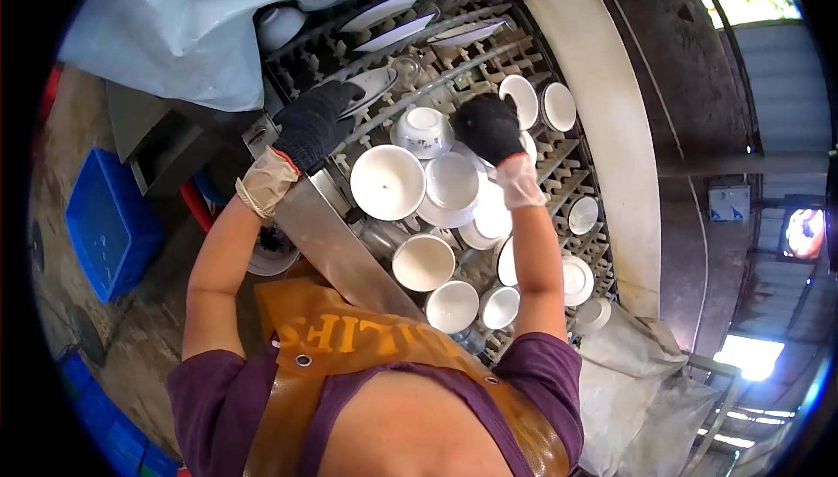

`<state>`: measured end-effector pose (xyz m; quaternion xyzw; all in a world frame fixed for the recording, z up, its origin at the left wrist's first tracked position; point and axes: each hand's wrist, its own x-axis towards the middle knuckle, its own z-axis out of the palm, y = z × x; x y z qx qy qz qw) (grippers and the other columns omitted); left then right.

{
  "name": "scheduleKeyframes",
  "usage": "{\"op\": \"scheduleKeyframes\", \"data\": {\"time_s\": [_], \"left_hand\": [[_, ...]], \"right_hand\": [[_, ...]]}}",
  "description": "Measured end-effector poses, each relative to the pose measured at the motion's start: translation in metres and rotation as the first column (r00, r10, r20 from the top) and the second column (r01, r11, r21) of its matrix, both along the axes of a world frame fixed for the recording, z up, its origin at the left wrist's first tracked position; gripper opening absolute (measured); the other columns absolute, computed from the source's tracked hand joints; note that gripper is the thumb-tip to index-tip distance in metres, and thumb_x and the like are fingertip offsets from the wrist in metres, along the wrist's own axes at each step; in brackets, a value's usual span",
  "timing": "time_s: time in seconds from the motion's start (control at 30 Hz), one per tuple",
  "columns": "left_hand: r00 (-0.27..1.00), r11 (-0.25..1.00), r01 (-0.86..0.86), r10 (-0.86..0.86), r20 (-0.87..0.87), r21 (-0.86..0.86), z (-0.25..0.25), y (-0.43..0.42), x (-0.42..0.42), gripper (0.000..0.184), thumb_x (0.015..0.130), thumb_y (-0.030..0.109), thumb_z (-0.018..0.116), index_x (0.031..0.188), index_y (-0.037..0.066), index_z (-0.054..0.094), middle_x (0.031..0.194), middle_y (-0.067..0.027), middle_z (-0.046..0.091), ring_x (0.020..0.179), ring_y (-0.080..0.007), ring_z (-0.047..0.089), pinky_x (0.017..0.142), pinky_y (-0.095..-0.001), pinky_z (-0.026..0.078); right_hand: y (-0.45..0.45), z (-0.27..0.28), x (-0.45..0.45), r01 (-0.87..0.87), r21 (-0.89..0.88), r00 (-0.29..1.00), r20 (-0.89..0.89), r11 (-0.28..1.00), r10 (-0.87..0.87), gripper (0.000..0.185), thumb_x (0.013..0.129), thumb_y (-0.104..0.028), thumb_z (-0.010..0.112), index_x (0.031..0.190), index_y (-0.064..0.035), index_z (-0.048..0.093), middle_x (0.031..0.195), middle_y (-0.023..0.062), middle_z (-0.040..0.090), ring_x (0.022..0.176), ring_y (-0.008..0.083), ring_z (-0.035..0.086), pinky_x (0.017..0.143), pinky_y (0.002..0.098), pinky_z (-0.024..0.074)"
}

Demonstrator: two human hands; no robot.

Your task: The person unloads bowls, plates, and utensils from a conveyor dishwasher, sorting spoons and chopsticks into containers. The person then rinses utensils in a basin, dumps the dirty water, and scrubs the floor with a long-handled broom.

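My left hand point(312, 123), in a black knit glove over a clear plastic one, grips a small white plate point(374, 89) by its near edge. The plate is tilted above the pegged conveyor rack. My right hand point(489, 128), gloved the same way, is closed with its fingers curled down over the rack. It sits beside a white bowl point(518, 102); whether it holds anything is hidden. Between my hands an upside-down patterned bowl point(422, 132) rests near a large white bowl point(388, 182) and a smaller white bowl point(452, 180).
Dark-rimmed plates point(382, 11) stand slanted among the far pegs. Several white bowls point(423, 261) lie nearer my body. A metal edge point(349, 254) borders the rack, and a plastic sheet point(201, 23) hangs at upper left. A blue crate point(109, 224) stands on the floor.
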<state>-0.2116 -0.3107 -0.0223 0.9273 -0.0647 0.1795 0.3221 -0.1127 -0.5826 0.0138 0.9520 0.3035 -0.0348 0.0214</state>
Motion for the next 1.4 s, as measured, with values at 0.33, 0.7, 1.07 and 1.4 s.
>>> {"op": "scheduleKeyframes", "data": {"time_s": [0.33, 0.7, 1.07, 1.4], "left_hand": [[0.871, 0.884, 0.412, -0.453, -0.189, -0.219, 0.033, -0.018, -0.071, 0.048, 0.062, 0.009, 0.068, 0.108, 0.008, 0.056, 0.108, -0.0161, 0.054, 0.109, -0.0337, 0.048, 0.095, -0.0422, 0.037], [0.801, 0.739, 0.559, -0.598, -0.016, 0.375, -0.003, -0.022, -0.052, 0.03, 0.061, 0.014, 0.07, 0.089, 0.01, 0.061, 0.11, -0.0137, 0.056, 0.107, -0.0323, 0.051, 0.099, -0.0517, 0.029], [0.987, 0.934, 0.163, -0.155, -0.049, 0.317, 0.012, -0.052, -0.017, 0.046, 0.077, 0.016, 0.059, 0.12, 0.006, 0.047, 0.115, -0.0174, 0.05, 0.111, -0.0315, 0.045, 0.095, -0.0399, 0.035], [0.94, 0.916, 0.34, -0.323, -0.108, 0.212, 0.016, -0.125, -0.004, 0.04, 0.073, 0.02, 0.064, 0.109, 0.004, 0.056, 0.099, -0.0159, 0.059, 0.092, -0.0332, 0.054, 0.083, -0.0422, 0.042]], "right_hand": [[-0.146, -0.007, -0.007, 0.202, 0.288, 0.887, 0.352, 0.936, -0.3, 0.034, 0.072, -0.041, 0.059, 0.092, -0.0137, 0.066, 0.093, 0.0109, 0.064, 0.09, 0.0285, 0.06, 0.083, 0.0417, 0.0439], [-0.102, -0.026, 0.103, 0.465, 0.791, 0.88, -0.363, 0.398, -0.306, 0.035, 0.08, -0.032, 0.062, 0.094, 0.0006, 0.061, 0.077, 0.0114, 0.064, 0.069, 0.02, 0.06, 0.065, 0.031, 0.0468], [-0.037, -0.018, 0.03, 0.105, 0.206, 0.99, -0.11, 0.973, -0.084, 0.057, 0.063, -0.038, 0.073, 0.112, -0.0137, 0.056, 0.108, 0.0154, 0.057, 0.101, 0.0314, 0.054, 0.087, 0.0399, 0.0431], [-0.112, -0.061, 0.085, 0.331, 0.491, 0.671, 0.478, 0.806, -0.567, 0.046, 0.063, -0.032, 0.071, 0.1, -0.0095, 0.059, 0.097, 0.0134, 0.06, 0.089, 0.0318, 0.055, 0.078, 0.0413, 0.0443]]}}
